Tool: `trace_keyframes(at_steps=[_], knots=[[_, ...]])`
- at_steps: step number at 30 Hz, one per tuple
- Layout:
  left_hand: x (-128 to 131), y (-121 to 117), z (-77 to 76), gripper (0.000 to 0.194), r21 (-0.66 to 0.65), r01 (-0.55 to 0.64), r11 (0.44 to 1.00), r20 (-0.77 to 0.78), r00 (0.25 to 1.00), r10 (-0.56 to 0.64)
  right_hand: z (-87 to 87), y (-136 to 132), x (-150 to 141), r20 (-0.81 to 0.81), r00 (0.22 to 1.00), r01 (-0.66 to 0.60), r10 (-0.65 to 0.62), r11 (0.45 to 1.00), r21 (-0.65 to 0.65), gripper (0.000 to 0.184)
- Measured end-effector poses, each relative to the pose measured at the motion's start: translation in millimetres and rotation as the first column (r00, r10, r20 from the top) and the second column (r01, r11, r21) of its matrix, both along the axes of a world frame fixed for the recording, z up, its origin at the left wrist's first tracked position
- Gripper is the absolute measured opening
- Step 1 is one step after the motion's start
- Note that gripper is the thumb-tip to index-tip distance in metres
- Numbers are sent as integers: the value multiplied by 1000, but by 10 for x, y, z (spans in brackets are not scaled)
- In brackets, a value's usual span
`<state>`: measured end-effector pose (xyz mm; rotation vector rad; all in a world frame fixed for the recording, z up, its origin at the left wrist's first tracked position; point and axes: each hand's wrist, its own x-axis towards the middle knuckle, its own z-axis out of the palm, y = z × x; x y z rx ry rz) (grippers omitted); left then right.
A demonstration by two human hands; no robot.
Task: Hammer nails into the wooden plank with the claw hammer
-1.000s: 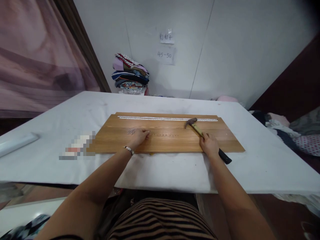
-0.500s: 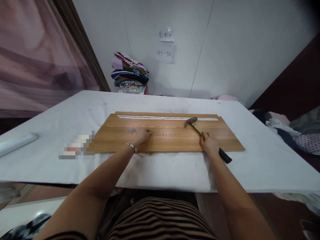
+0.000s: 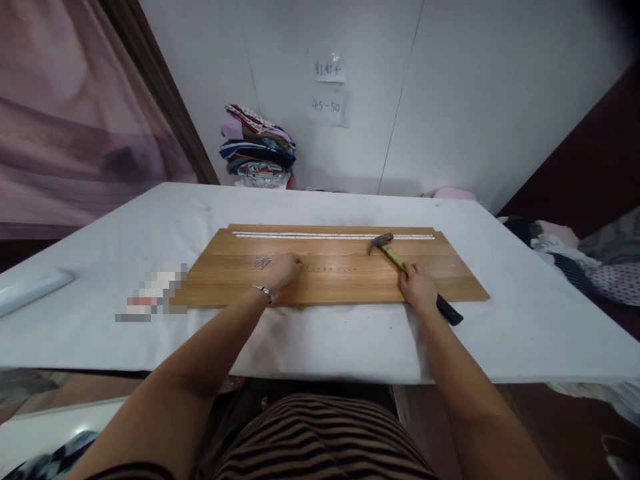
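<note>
A wooden board (image 3: pixel 345 290) lies flat in front of me. My right hand (image 3: pixel 419 287) is wrapped round the handle of a claw hammer (image 3: pixel 395 257), whose head rests over the board's right part. My left hand (image 3: pixel 286 270) is closed, fingertips down on the board at the left end of a row of small dark dots (image 3: pixel 333 269). Whatever those fingers pinch is too small to make out. Just left of that hand lies a loose pile of nails (image 3: pixel 263 262). Two white measuring strips (image 3: pixel 310 235) run along the board's far side.
The board is on a table with a white cloth (image 3: pixel 330 347). A blurred-out item (image 3: pixel 153 293) lies left of the board, and a white roll (image 3: pixel 35 290) farther left. Folded clothes (image 3: pixel 257 150) are stacked at the back by the wall. More fabric (image 3: pixel 565 250) lies at the right.
The view has shifted very slightly. Both hands, the hammer and the nails keep their places on the board.
</note>
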<state>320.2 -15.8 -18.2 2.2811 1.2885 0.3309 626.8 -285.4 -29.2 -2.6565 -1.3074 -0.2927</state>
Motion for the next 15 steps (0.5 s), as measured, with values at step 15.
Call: trace_keyframes(at_steps=[15], knots=[[6,-174,81,24,66,12,998,-64,998,-8,0,-3,-8,14,1000,-2,2,1000,15,36]])
